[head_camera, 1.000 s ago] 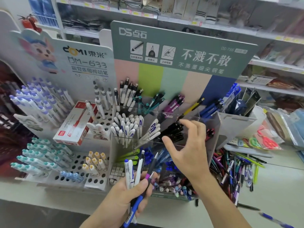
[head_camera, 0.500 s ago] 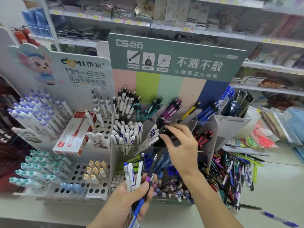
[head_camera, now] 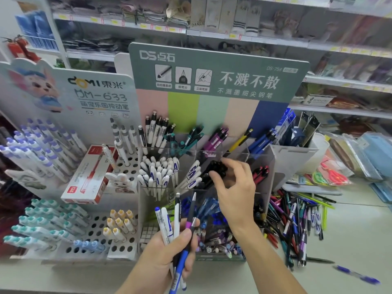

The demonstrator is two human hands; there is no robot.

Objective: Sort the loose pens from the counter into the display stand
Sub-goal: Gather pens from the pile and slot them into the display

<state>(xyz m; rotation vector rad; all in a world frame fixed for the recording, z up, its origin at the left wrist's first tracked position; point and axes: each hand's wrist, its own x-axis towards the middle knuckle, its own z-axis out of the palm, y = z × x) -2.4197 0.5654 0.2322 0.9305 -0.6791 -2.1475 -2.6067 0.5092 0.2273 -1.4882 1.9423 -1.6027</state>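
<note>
The clear tiered display stand (head_camera: pixel 261 158) under a green sign holds pens sorted by colour in its compartments. My left hand (head_camera: pixel 167 251) grips a bundle of pens (head_camera: pixel 178 228): white ones, a black one, and one with a blue barrel and purple grip. My right hand (head_camera: pixel 233 185) reaches into the middle tier, its thumb and fingers curled around the tops of the black pens (head_camera: pixel 216 169) standing there. A heap of loose pens (head_camera: pixel 297 221) lies on the counter to the right of the stand.
A white peg-hole rack (head_camera: pixel 125 249) with purple, teal and yellow capped pens stands at the left, with a red and white box (head_camera: pixel 89 177) on it. One blue pen (head_camera: pixel 358 275) lies alone near the counter's front right. Packaged scissors (head_camera: pixel 331 175) sit at the right, shelves behind.
My right hand has dropped from above the stand onto the black pens in the middle tier and closed round them. The left hand has kept its bundle almost still.
</note>
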